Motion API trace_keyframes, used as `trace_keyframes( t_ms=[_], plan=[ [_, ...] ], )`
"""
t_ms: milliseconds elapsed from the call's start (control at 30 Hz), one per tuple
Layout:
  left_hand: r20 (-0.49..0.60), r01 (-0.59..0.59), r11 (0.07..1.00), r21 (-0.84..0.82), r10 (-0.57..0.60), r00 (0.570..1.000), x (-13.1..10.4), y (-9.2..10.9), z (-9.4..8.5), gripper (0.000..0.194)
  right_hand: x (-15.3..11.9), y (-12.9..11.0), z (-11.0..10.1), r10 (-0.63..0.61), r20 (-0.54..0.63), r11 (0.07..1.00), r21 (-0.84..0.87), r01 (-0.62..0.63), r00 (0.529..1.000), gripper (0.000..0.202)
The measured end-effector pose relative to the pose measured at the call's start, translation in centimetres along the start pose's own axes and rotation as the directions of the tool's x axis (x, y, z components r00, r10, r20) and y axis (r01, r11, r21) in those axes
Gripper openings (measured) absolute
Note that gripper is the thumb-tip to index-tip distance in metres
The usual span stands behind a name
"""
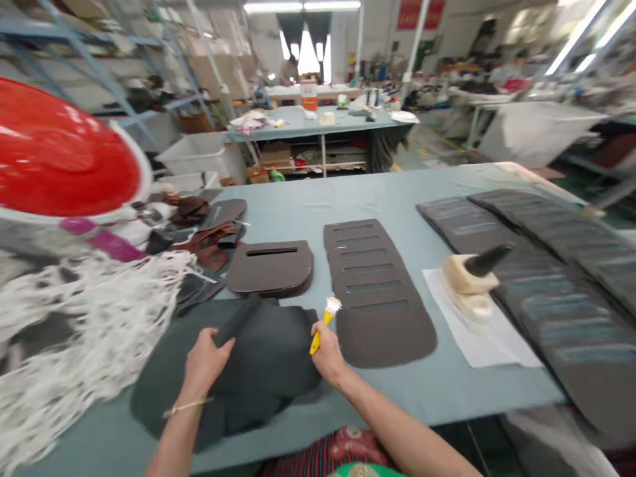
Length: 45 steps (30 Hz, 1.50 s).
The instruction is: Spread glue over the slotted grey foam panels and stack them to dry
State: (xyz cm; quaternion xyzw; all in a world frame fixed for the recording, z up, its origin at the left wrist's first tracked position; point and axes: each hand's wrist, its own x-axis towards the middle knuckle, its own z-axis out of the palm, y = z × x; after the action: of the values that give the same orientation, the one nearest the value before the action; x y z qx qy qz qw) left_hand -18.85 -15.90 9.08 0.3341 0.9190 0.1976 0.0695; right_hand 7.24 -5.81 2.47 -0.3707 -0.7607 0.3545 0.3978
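Dark leather-like sheets lie loosely folded at the front of the table. My left hand pinches a raised fold of the top sheet. In my right hand is a yellow-handled brush, its whitish bristles pointing up; that hand also touches the sheet's right edge. Just right of it lies a long brown panel with several slots across it. Behind the sheets sits a small stack of brown pieces with one slot. A cream container with a black nozzle-like part stands on white paper.
Layered slotted panels cover the table's right side. White perforated netting and brown scraps are heaped at the left, below a large red rounded object. Another table stands behind, with people far back.
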Motion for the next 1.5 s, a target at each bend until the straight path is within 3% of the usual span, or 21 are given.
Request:
trace_keyframes(
  t_ms=[100,200,267,333,467,633,700,767,833,900,967,1033,1100,1200,1333,1400,1500],
  plan=[
    [0.058,-0.124,0.991,-0.058,0.127,0.99,-1.2,2.9,3.4,0.068,-0.9,3.7,-5.6,0.054,-0.09,0.992,-0.105,-0.064,0.994,0.037],
    [0.149,-0.234,0.967,-0.099,0.247,0.957,-3.3,5.9,6.5,0.059,-2.4,6.2,-10.2,0.076,-0.144,0.977,-0.189,-0.103,0.987,0.038],
    [0.177,-0.232,0.971,-0.061,0.24,0.955,-4.2,7.4,7.7,0.049,-3.1,6.7,-11.6,0.064,-0.135,0.971,-0.219,-0.093,0.989,0.039],
    [0.161,-0.217,0.975,-0.04,0.22,0.962,-4.4,8.2,7.9,0.048,-3.7,6.5,-11.6,0.05,-0.119,0.971,-0.227,-0.076,0.992,0.04],
    [0.097,-0.189,0.982,-0.015,0.19,0.977,-1.8,7.0,5.2,0.064,-4.9,5.1,-10.1,0.022,-0.097,0.986,-0.162,-0.037,0.995,0.042],
    [-0.136,-0.031,0.993,0.117,0.047,0.99,3.8,2.5,-2.6,0.08,-6.4,4.5,-9.2,-0.019,-0.024,0.992,-0.127,0.016,1.0,0.045],
    [-0.279,0.025,0.978,0.205,0.034,0.96,4.7,1.9,-5.0,0.08,-6.8,4.6,-9.2,-0.017,-0.008,0.985,-0.17,0.016,1.0,0.045],
    [-0.432,0.027,0.949,0.314,0.117,0.894,4.1,2.8,-5.4,0.078,-7.0,4.6,-9.1,-0.022,0.008,0.976,-0.216,0.023,1.0,0.046],
    [-0.466,-0.094,0.913,0.398,0.289,0.836,2.2,5.0,-3.4,0.068,-7.1,4.3,-8.9,-0.04,0.025,0.966,-0.253,0.045,0.999,0.048],
    [-0.278,-0.362,0.845,0.393,0.484,0.83,-0.4,7.7,0.5,0.05,-7.1,3.8,-8.6,-0.066,0.04,0.957,-0.281,0.075,0.997,0.048],
    [-0.111,-0.588,0.727,0.355,0.657,0.746,-3.1,9.9,5.2,0.038,-7.0,3.3,-8.6,-0.086,0.054,0.949,-0.298,0.098,0.995,0.048],
    [-0.001,-0.713,0.634,0.299,0.748,0.664,-5.4,11.2,9.5,0.036,-7.0,3.1,-9.4,-0.088,0.059,0.948,-0.3,0.102,0.994,0.048],
    [0.023,-0.747,0.621,0.236,0.765,0.644,-7.5,11.4,12.6,0.039,-6.9,3.8,-11.5,-0.078,0.04,0.951,-0.296,0.086,0.996,0.048],
    [0.037,-0.775,0.608,0.172,0.782,0.622,-10.7,11.1,15.1,0.043,-7.0,6.5,-16.3,-0.008,-0.053,0.942,-0.335,-0.01,0.999,0.043],
    [0.112,-0.867,0.483,0.122,0.862,0.495,-15.5,11.3,16.8,0.046,-7.5,11.3,-22.2,0.168,-0.179,0.835,-0.496,-0.236,0.969,0.038],
    [0.12,-0.89,0.442,0.115,0.883,0.454,-17.4,11.8,17.6,0.049,-7.8,12.8,-23.7,0.232,-0.207,0.759,-0.573,-0.31,0.951,0.039],
    [0.114,-0.899,0.423,0.116,0.893,0.435,-18.8,12.5,18.7,0.052,-7.9,13.6,-24.4,0.247,-0.236,0.68,-0.649,-0.341,0.94,0.04]
  ],
)
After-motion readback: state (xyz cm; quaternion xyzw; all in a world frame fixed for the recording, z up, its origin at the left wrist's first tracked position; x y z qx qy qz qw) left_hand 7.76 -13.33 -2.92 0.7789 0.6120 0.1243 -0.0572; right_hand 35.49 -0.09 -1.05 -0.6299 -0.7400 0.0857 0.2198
